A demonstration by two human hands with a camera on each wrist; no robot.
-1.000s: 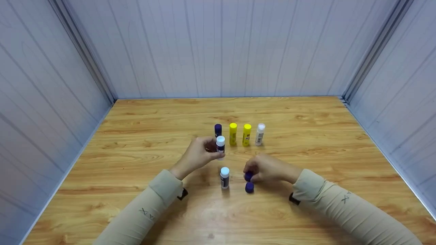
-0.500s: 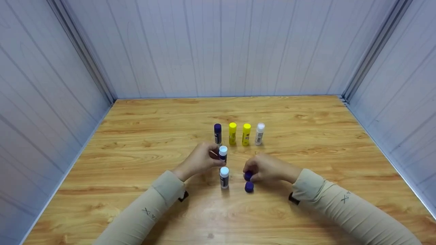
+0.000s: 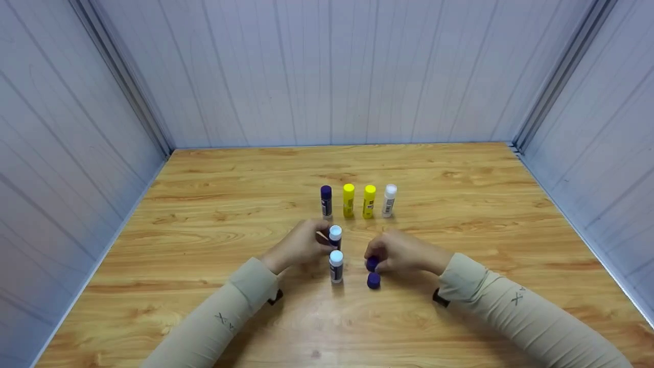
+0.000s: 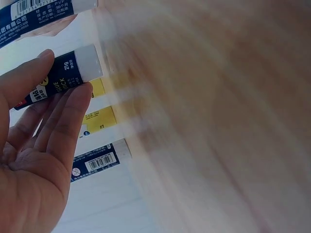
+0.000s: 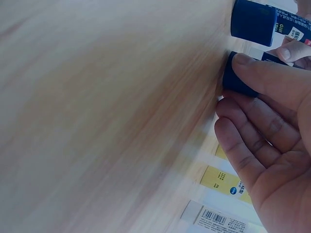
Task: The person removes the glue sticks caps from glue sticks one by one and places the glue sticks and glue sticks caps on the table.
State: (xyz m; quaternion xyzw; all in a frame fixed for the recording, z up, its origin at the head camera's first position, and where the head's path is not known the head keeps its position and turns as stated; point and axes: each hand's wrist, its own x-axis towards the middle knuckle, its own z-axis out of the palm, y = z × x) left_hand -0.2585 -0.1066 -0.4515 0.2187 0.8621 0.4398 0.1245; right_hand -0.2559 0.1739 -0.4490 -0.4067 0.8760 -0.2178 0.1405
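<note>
My left hand (image 3: 302,244) pinches an uncapped glue stick (image 4: 58,77) with a dark blue label and white ends, upright right at the tabletop. A second uncapped glue stick (image 3: 336,271) stands just in front of it, nearer to me. To the right, my right hand (image 3: 403,253) pinches a dark blue cap (image 5: 235,77) between thumb and fingers, low at the table. Another dark blue cap (image 3: 374,280) sits on the wood right in front of that hand. In the right wrist view, part of the left hand shows behind the caps.
Behind the hands stands a row of capped glue sticks: a dark blue one (image 3: 326,201), two yellow ones, the left (image 3: 348,200) and the right (image 3: 369,201), and a white one (image 3: 389,200). The wooden table (image 3: 230,189) is enclosed by pale panel walls (image 3: 327,71).
My left hand has brought its glue stick down and toward me, in line behind the other uncapped one, uncovering the dark blue stick in the row. My right hand has stayed on its cap.
</note>
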